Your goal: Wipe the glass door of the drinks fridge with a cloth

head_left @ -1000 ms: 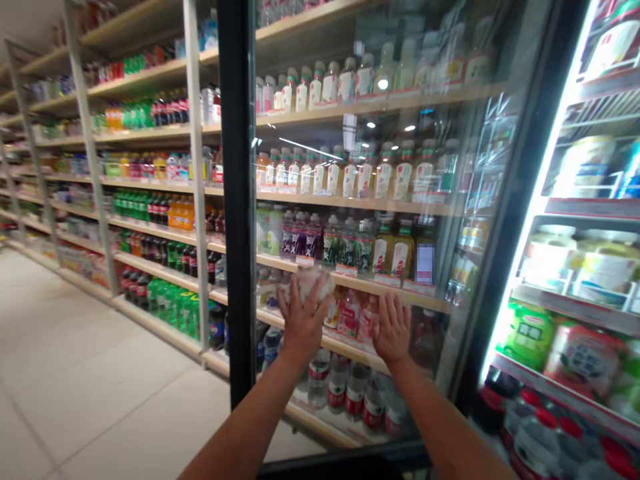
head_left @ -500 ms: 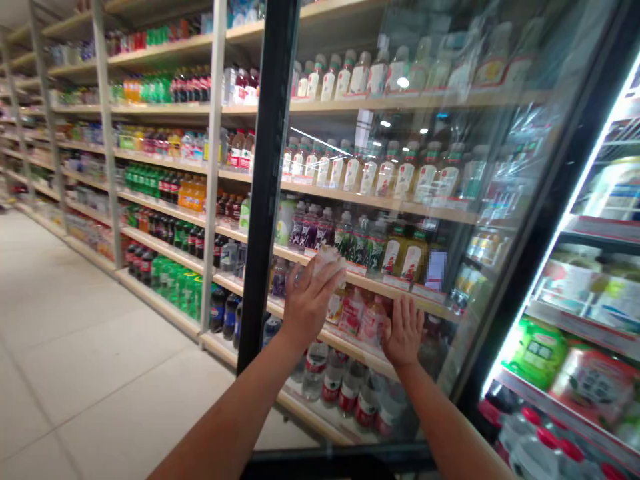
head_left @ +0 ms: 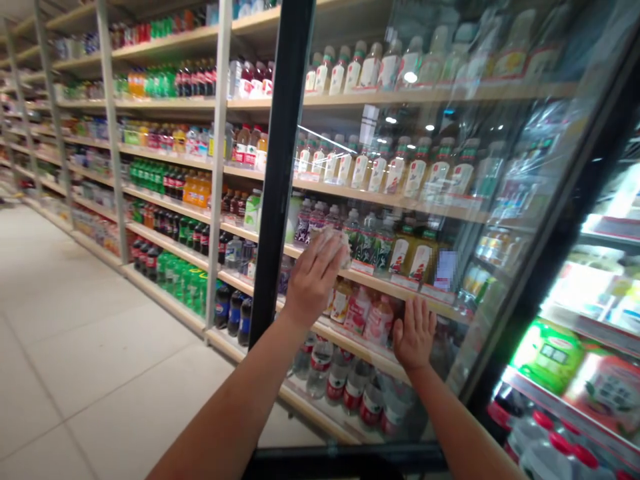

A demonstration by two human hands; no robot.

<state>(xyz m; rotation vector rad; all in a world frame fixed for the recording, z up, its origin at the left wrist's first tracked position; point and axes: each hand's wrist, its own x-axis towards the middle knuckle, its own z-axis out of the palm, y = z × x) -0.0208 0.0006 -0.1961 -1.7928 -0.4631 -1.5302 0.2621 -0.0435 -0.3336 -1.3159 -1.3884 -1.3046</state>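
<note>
Right in front of you, your right hand (head_left: 415, 333) lies bare and flat, seemingly braced on the glass door (head_left: 279, 167), while your left hand (head_left: 313, 287), slightly higher, grips a crumpled pale cloth (head_left: 343, 248) under its fingers, apparently against the same pane, near the black frame. You look to be mid-wipe; the next move seems to call for even pressure, sliding the cloth across the glass with the door steadied. Beyond the pane stand shelved drink bottles (head_left: 415, 179).
</note>
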